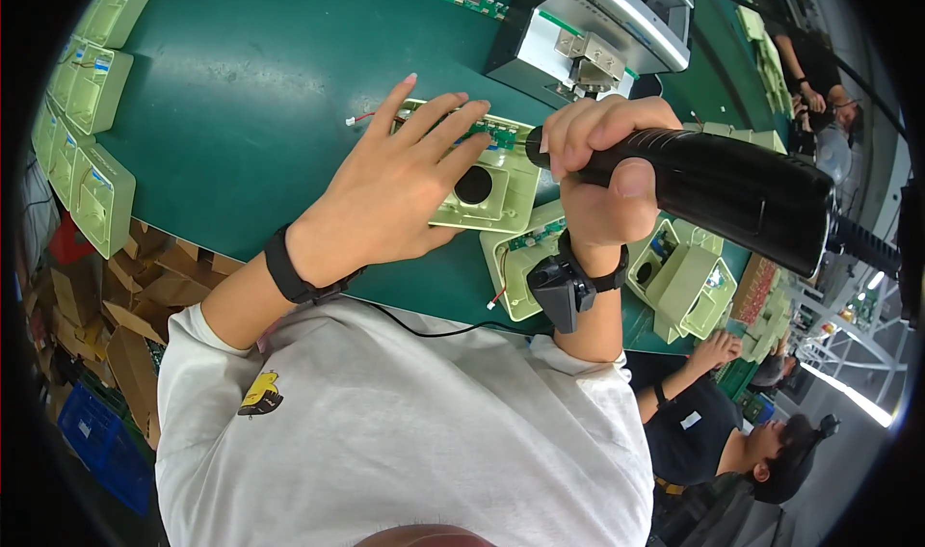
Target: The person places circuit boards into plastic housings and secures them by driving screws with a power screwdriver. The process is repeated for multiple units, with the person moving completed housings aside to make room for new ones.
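Observation:
A pale green plastic housing (517, 188) lies on the table with a round black part (473, 186) in it. Along its far side sits a green circuit board (501, 136), partly covered by my fingers. My left hand (400, 181) rests over the housing with its fingers spread. A thin red wire ends in a white connector (351, 121) beyond the far left corner. My right hand (609, 166) is wrapped round a black corded electric screwdriver (742, 186). Its front end is at the housing's right edge; whether the bit touches a screw I cannot tell.
Another housing (509, 282) lies close by, with more stacked at right (696, 287) and a row at far left (104, 195). A silver-black machine (617, 22) stands behind, beside loose circuit boards (472, 0). Cardboard (135, 364) lies lower left. A person (713, 431) works at right.

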The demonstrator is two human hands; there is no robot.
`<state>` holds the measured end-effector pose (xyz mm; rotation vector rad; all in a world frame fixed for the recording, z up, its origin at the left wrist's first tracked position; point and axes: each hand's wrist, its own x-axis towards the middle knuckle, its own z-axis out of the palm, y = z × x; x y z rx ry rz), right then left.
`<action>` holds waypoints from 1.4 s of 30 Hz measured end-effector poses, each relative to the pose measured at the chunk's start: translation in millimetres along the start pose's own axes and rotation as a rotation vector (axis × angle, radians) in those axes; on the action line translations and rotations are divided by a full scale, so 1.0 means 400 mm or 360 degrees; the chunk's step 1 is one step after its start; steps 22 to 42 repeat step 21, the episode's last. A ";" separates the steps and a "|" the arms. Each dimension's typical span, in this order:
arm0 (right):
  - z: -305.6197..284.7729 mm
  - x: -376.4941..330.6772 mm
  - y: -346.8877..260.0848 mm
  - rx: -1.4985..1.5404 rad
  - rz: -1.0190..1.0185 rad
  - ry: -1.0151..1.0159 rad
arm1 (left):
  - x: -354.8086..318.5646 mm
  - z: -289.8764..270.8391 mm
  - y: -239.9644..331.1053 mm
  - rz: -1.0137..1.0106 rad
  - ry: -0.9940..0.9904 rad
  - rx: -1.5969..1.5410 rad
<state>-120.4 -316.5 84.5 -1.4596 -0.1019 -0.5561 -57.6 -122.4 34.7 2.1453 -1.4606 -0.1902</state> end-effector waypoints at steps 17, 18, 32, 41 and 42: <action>-0.092 0.132 -0.049 0.0054 -0.0353 0.0018 | 0.055 0.056 -0.052 -0.0165 0.0139 -0.0692; -0.088 0.125 -0.047 0.0054 -0.0349 0.0013 | 0.057 0.061 -0.050 -0.0170 0.0142 -0.0695; -0.067 0.090 -0.046 -0.0071 -0.0177 -0.0155 | 0.056 0.073 -0.050 -0.0097 0.0234 -0.0663; -0.067 0.090 -0.046 -0.0071 -0.0177 -0.0155 | 0.056 0.073 -0.050 -0.0097 0.0234 -0.0663; -0.067 0.090 -0.046 -0.0071 -0.0177 -0.0155 | 0.056 0.073 -0.050 -0.0097 0.0234 -0.0663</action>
